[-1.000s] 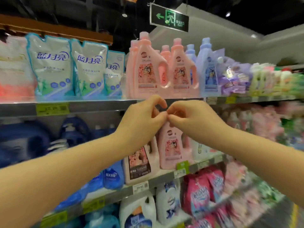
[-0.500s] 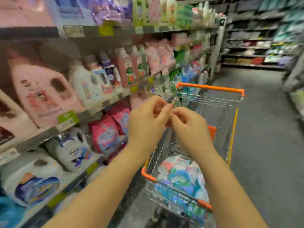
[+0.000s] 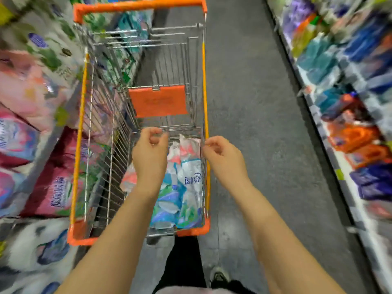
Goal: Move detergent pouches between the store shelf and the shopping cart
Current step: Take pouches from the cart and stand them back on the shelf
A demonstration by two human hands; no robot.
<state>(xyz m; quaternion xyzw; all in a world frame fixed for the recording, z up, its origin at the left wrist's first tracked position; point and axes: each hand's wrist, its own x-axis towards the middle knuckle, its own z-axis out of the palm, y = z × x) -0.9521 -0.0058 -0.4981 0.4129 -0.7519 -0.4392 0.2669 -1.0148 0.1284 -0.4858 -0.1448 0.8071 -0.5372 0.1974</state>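
1. Above the shopping cart (image 3: 78, 115), the left hand (image 3: 150, 153) hangs with its fingers loosely curled and nothing in them; it is poised over the basket, probably so it can drop straight onto a pouch.
2. The right hand (image 3: 222, 160) hovers at the cart's right rim, also half curled and empty, thumb and forefinger close together but pinching nothing visible.
3. The detergent pouches (image 3: 186, 183) lie in a loose heap at the near end of the basket, directly beneath both hands; they are white with blue, green and pink print, and overlap so much that I cannot count them.
4. An orange flap (image 3: 158, 100) stands folded at the far end, leaving the basket floor open for the pile.
5. The cart sits close alongside the left shelf (image 3: 42, 149), stocked with pink bags, which keeps the reach between them short.
6. The grey floor (image 3: 254, 102) runs as a narrow aisle to the right shelf (image 3: 350, 124), blurred but packed with blue and orange goods.
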